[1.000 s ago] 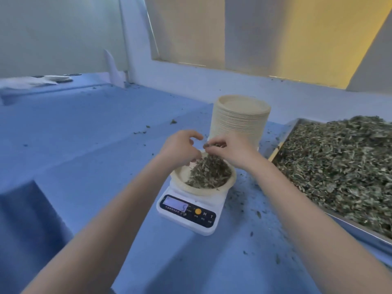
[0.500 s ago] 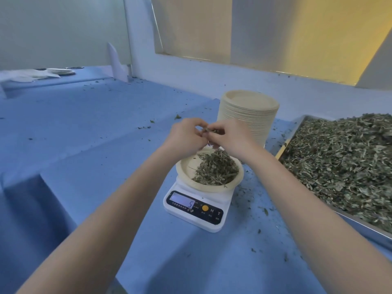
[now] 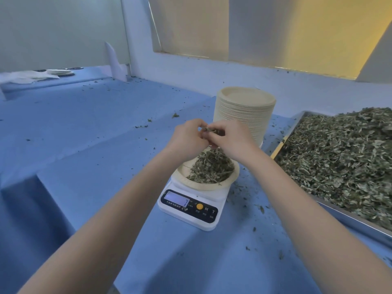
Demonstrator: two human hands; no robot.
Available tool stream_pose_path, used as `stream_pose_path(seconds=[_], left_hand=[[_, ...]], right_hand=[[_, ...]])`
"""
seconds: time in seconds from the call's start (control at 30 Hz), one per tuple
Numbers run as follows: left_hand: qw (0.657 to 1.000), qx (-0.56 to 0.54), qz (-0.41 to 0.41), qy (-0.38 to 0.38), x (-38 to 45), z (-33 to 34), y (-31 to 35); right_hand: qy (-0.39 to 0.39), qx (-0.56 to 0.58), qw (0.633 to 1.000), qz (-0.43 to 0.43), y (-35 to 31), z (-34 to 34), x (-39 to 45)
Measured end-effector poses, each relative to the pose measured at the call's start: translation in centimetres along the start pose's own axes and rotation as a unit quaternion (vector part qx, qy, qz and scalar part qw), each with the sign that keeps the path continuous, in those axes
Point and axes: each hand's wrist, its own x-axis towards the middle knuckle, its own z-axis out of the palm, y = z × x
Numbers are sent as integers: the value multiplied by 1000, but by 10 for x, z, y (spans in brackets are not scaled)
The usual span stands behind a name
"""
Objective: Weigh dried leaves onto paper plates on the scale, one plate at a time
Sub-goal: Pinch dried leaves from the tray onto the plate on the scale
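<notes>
A white digital scale (image 3: 191,205) stands on the blue table and carries a beige paper plate (image 3: 184,170). A heap of dried leaves (image 3: 212,166) lies on that plate. Just above the plate's far side, my left hand (image 3: 186,137) and my right hand (image 3: 229,139) meet fingertip to fingertip. Between them they pinch a small clump of dried leaves (image 3: 209,130). A tall stack of paper plates (image 3: 246,109) rises right behind my hands.
A large metal tray (image 3: 347,221) heaped with loose dried leaves (image 3: 339,155) fills the right side. Leaf crumbs are scattered over the blue table (image 3: 95,134). Far back left lie a few flat plates (image 3: 60,72) and white paper. A wall ledge runs behind.
My hands came together and rose a little above the plate, both now pinching the same clump. The camera view shifted slightly; scale and plate stay put.
</notes>
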Motion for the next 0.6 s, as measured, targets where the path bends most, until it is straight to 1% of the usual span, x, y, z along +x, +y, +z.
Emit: stream_pose_path(seconds=[0.1,0.23,0.37,0.43,0.47,0.53,0.6], left_hand=[[1000,2,9,-4,2,11,9],[999,7,43,-10,8,40,34],[997,7,74,-29,12,90,70],[995,20,76,-58,14,116,83],[993,32,75,-86,14,128,88],[983,69,81,-148,12,147,92],[977,91,100,-167,10,156,90]], right_hand=[[4,-15,1000,-1,4,-13,-6],[12,-78,997,4,18,-46,-17],[45,-153,987,34,46,-86,-35],[46,-198,977,64,65,-103,-46],[31,-216,972,85,75,-111,-51],[-26,-246,962,120,92,-123,-63],[-68,-247,956,143,101,-129,-71]])
